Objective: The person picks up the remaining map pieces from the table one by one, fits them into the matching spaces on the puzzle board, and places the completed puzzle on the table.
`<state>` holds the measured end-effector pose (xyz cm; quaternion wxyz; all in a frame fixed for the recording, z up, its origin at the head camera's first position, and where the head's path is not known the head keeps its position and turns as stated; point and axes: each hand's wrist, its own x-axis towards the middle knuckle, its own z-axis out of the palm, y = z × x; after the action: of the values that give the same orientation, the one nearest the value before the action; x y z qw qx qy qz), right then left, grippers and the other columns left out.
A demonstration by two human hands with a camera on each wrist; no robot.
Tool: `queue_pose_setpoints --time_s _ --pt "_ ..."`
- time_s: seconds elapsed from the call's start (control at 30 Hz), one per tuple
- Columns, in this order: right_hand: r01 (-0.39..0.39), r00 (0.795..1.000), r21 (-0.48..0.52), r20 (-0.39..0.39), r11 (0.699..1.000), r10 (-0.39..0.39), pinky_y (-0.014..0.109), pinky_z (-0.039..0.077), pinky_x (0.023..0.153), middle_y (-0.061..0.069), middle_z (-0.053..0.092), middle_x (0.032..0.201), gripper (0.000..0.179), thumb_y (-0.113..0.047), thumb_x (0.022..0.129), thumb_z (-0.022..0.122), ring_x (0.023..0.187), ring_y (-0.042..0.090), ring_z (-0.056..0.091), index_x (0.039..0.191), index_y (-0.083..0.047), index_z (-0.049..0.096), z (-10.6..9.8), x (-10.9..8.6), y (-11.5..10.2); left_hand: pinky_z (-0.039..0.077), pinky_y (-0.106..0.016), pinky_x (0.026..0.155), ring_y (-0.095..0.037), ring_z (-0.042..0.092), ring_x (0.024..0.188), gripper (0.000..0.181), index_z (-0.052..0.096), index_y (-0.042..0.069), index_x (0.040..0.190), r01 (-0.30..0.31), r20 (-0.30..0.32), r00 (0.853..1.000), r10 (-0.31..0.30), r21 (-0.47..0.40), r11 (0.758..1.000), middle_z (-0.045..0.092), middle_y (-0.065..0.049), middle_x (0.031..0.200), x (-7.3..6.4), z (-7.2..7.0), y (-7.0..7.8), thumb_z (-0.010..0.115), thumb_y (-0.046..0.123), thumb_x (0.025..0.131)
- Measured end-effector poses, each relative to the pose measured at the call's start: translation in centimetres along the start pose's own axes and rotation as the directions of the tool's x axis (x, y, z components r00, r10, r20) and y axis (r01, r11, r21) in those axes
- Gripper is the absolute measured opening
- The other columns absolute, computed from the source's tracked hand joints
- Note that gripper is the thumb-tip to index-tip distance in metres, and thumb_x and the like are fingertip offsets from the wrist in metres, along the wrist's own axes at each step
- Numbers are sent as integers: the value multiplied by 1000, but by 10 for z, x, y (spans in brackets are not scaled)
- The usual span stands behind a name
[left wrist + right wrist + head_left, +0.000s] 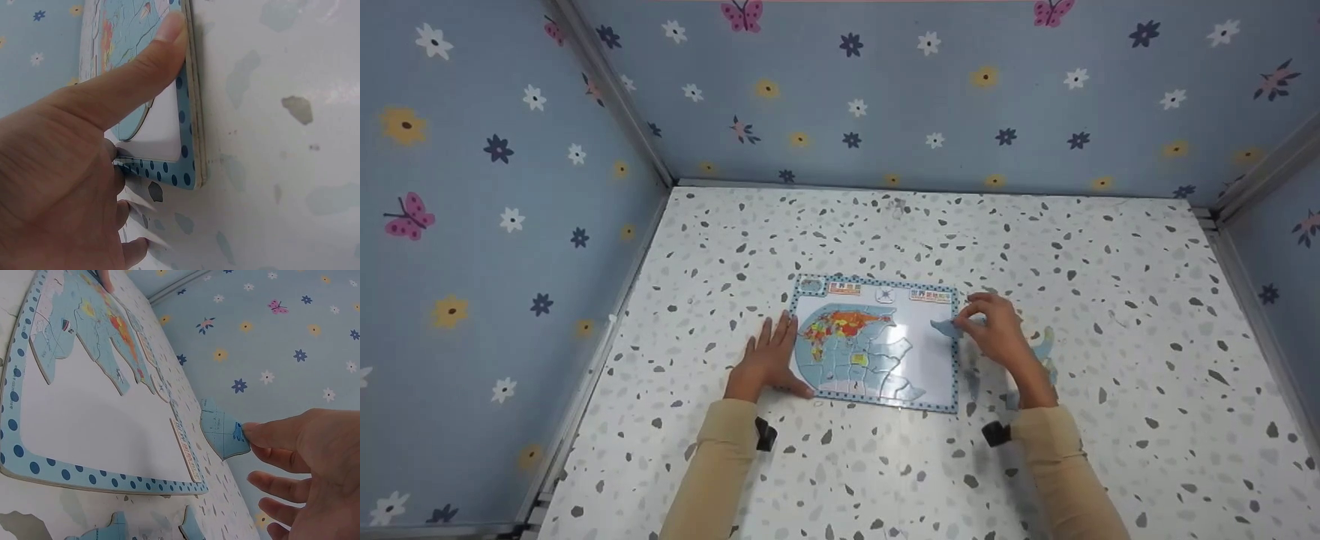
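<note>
Board (930, 371) lies flat on the table (885, 472), w/ a dotted blue rim (104, 478). Map pcs (840, 360) fill its L part: blue sea, red & orange land, plus a yellow bit. Its R part is plain white. L hand (769, 360) is at the board's L side, fingers spread, thumb on the rim near the bottom L corner. R hand (994, 330) pinches a blue pc (942, 328) b/w thumb & finger, other fingers bent a bit. That pc is up in the air by the board's R edge, nearer the top. Loose pcs (109, 530) lie on the table to the R of the board, some partly hidden by the R arm (1035, 386). Sleeves (720, 450) are tan, w/ a black thing (766, 433) at each wrist. Walls (885, 75) are blue w/ flowers & pink butterflies.
</note>
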<state>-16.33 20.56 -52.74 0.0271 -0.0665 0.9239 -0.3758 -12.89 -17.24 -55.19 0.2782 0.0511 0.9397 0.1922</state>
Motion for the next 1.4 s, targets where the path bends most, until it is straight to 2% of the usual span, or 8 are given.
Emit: queue_pose_setpoints --time_s 0.13,0.37,0.7,0.87,1.03,1.4 --pt "7 1000 -14 2 1000 -7 59 28 110 25 57 128 15 -14 86 71 128 44 44 84 0 71 5 3 -4 1 -58 118 -35 -14 147 134 0 10 155 3 1 1000 -3 -2 1000 -11 -10 162 -1 -1 1 88 47 61" --pt "-34 999 -63 16 997 35 59 26 110 20 56 131 14 -17 86 70 130 41 42 84 -3 70 15 8 -13 0 -56 118 -34 -13 147 134 0 11 155 14 -4 1000 -14 4 1000 -11 -8 162 -2 -1 3 87 49 60" --pt "18 999 -86 32 996 -16 64 24 106 19 57 129 14 -18 85 71 127 41 43 85 -4 70 29 15 -18 1 -57 118 -35 -13 147 133 0 10 155 8 -3 1000 -8 -6 1000 -10 -10 162 -2 -2 4 88 47 61" --pt "27 998 -84 54 996 -23 62 26 106 18 57 130 13 -17 86 70 128 40 43 85 -4 71 36 19 -19 2 -59 117 -36 -13 147 133 -1 9 155 -2 9 1000 2 18 1000 -12 -11 161 -1 -2 2 86 49 63" --pt "32 998 -124 64 992 -24 60 28 106 17 57 129 12 -17 85 70 127 38 44 84 -5 70 43 23 -21 1 -57 118 -35 -14 147 133 -2 10 155 3 15 1000 -3 23 1000 -12 -10 161 -1 -3 3 86 50 63" --pt "74 994 -152 91 986 -61 56 26 109 16 58 127 10 -16 86 70 126 37 44 84 -6 69 56 29 -22 1 -58 118 -36 -13 147 133 0 9 155 7 12 1000 -7 5 1000 -11 -11 161 -4 -3 4 87 47 62"
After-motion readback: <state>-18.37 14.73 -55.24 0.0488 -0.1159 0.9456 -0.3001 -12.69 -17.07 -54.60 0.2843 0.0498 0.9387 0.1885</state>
